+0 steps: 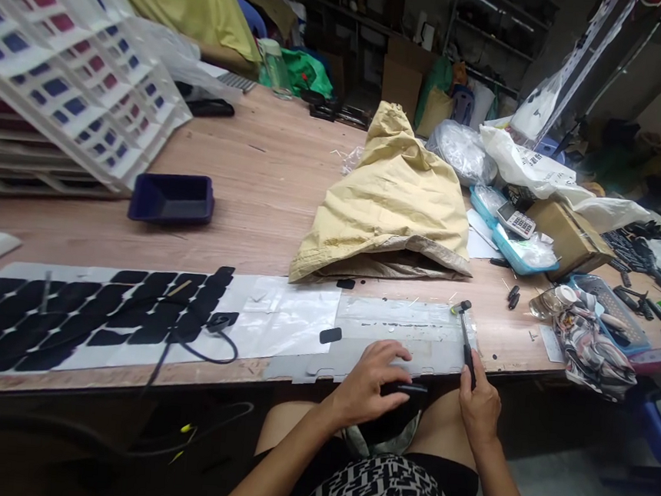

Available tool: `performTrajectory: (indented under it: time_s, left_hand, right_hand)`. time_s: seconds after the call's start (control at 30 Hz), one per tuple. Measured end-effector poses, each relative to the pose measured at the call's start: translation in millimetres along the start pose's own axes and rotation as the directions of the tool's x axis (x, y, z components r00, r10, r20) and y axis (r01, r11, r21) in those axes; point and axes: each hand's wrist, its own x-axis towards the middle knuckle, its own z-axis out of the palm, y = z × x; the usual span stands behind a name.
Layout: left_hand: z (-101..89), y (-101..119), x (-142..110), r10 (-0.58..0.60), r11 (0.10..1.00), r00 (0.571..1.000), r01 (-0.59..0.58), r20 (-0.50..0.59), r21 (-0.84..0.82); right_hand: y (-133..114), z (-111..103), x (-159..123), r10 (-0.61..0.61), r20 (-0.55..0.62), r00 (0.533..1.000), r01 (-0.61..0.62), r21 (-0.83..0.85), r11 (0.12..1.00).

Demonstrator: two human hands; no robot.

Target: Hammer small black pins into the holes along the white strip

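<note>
My right hand [479, 408] is wrapped around the black handle of a small hammer [464, 329]. The hammer's head points away from me, over a grey-white sheet [381, 330] at the table's front edge. At that same edge, my left hand [373, 383] is closed with its thumb and fingers about a slim black piece [412, 389]; its kind cannot be made out. Past the sheet lies a yellow cloth sack [392, 199], its dark mouth facing me. A loose black patch [330, 335] rests left of my left hand.
Rows of black patches on white sheets [261, 311] stretch leftward, with a black cable [222, 360] across them. A purple tray [173, 199] and a white plastic crate [156, 125] stand at left. Blue baskets [523, 257], a jar [551, 300] and patterned cloth [593, 352] crowd the right.
</note>
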Motion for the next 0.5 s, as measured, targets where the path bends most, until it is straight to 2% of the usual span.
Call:
performTrajectory:
  time_s: [0.07, 0.13, 0.23, 0.33, 0.43, 0.5]
  left_hand:
    - [7.7, 5, -20, -0.011, 0.999, 1.000, 0.011, 0.004, 0.052]
    - [12.4, 8, -27, -0.025, 0.995, 1.000, 0.024, 0.006, 0.096]
    - [9.4, 8, -10, -0.041, 0.996, 0.999, 0.044, -0.035, 0.083]
    - [-1.0, -4, 37, -0.109, 0.992, 0.980, 0.118, -0.165, 0.044]
    - [-9.1, -28, 105, -0.185, 0.977, 0.935, 0.208, -0.303, 0.046]
    - [-11.1, -46, 151, -0.203, 0.964, 0.916, 0.249, -0.347, 0.093]
  right_hand:
    - [0, 0, 0, 0.001, -0.006, 1.000, -0.001, 0.003, 1.000]
    - [0, 0, 0, -0.008, -0.008, 1.000, 0.008, 0.010, 1.000]
    - [-1, -2, 1, -0.017, -0.003, 1.000, 0.017, 0.017, 1.000]
    - [-1, -2, 1, -0.012, 0.002, 1.000, 0.012, 0.006, 1.000]
    - [1, -1, 2, -0.040, -0.010, 0.999, 0.040, 0.004, 0.999]
    - [3, 1, 2, -0.061, -0.022, 0.998, 0.061, 0.011, 0.998]
